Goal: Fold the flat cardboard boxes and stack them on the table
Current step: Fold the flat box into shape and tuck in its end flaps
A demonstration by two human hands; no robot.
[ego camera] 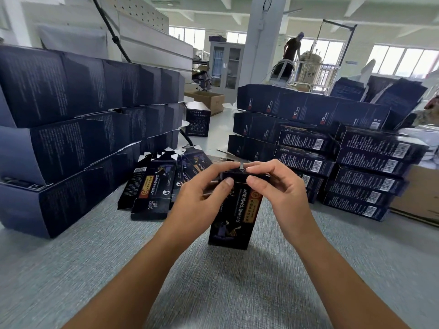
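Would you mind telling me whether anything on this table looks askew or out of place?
The flat boxes lie fanned and overlapping beside the left stack, not squared up. One folded box stands alone behind them, not stacked. The held box, between left hand and right hand, looks sound.

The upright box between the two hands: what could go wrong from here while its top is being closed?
Both the left hand and the right hand pinch only the top of the box; hard pressure might crease it or tip the tall box. The flat boxes lie close behind it on the left, so a tipping box could scatter them.
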